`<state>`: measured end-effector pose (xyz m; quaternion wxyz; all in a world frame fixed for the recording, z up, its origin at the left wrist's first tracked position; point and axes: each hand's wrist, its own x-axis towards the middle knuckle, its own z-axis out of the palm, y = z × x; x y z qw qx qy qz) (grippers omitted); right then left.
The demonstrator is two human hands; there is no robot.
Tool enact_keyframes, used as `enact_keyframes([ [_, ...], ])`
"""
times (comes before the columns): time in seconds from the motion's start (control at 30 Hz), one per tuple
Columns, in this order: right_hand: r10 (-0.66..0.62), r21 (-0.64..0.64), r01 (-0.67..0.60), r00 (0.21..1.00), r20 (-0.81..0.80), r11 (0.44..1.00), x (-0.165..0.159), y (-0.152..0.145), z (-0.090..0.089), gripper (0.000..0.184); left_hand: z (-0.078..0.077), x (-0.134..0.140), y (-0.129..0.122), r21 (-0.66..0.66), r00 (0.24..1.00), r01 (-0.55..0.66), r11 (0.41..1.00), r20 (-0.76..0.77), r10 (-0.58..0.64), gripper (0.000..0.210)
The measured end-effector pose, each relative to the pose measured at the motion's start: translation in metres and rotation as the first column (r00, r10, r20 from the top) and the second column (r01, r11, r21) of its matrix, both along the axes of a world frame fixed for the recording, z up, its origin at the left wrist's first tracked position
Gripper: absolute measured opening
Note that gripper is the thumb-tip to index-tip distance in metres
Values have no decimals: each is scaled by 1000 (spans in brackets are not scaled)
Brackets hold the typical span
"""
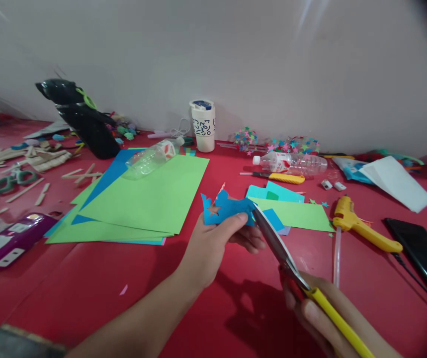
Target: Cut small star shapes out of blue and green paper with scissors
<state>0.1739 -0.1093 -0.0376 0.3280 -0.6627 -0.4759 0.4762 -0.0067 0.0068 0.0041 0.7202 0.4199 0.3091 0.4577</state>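
A piece of blue paper (231, 209) with a star-shaped hole and a jagged upper edge is pinched in my left hand (213, 243), thumb on top. My right hand (321, 303) grips scissors (278, 243) with yellow and red handles. Their blades point up and left, and the tips meet the right edge of the blue paper. Parts of the scissor handles are hidden by my right fingers. Behind the blue paper lie a light green paper strip (298, 214) and turquoise paper pieces (288, 191), flat on the red table (161, 298).
Green sheets (149, 194) with a plastic bottle (153, 158) on them lie left. A yellow glue gun (366, 226) and black phone (418, 258) are right. Behind are a utility knife (282, 177), another bottle (291, 163), a white cup (203, 127) and a black flask (82, 119).
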Motion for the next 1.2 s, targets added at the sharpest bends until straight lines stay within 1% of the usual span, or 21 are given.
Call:
enact_keyframes([
  [0.03, 18, 31, -18, 1000, 6, 999, 0, 3, 4, 57, 1, 0, 1, -4, 1000, 16, 1000, 5, -16, 19],
  [0.13, 151, 68, -156, 987, 62, 985, -1, 14, 19, 55, 3, -1, 2, 3, 998, 60, 998, -15, -60, 22],
  [0.2, 183, 90, -191, 979, 89, 977, -1, 18, 26, 55, 4, -3, 3, 13, 997, 70, 997, -43, -70, 23],
  [0.27, 180, 114, -194, 976, 124, 974, -1, 20, 29, 55, 4, -4, 4, 21, 996, 57, 998, -65, -56, 22],
  [0.37, 163, 154, -190, 971, 172, 970, -1, 19, 29, 55, 3, -6, 6, 5, 997, 18, 1000, -79, -17, 18],
  [0.43, 162, 172, -195, 968, 190, 966, -1, 18, 28, 54, 3, -7, 6, -9, 996, 10, 1000, -90, -11, 19],
  [0.67, 155, 182, -195, 965, 211, 964, -1, 17, 27, 52, 8, -8, 7, 0, 986, 105, 994, -127, -104, 26],
  [0.8, 146, 176, -181, 970, 194, 968, -1, 17, 26, 53, 10, -10, 9, 11, 977, 127, 992, -173, -123, 29],
  [0.97, 142, 164, -169, 976, 163, 972, -1, 17, 26, 53, 9, -10, 10, 41, 982, 82, 996, -173, -74, 26],
  [1.2, 152, 150, -179, 973, 174, 972, 0, 18, 26, 53, 6, -7, 9, 12, 983, 20, 1000, -181, -18, 22],
])
